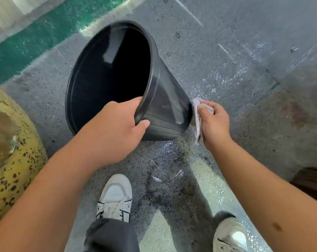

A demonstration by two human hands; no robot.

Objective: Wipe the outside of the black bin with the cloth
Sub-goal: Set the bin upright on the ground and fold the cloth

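The left hand [117,128] grasps the rim of the black bin [165,106], thumb outside and fingers hooked inside, holding it tipped with its mouth toward the person. The right hand [212,122] clutches a bunched pale cloth [197,120] and presses it against the bin's base end, low near the speckled floor [226,60]. The bin looks like thin, light plastic, stiff enough to hold by the rim with one hand, though its smooth ribbed wall may turn slippery when damp. The cloth is soft and folds easily round the base edge. The bin's inside seems empty, but it is dark and slightly blurred.
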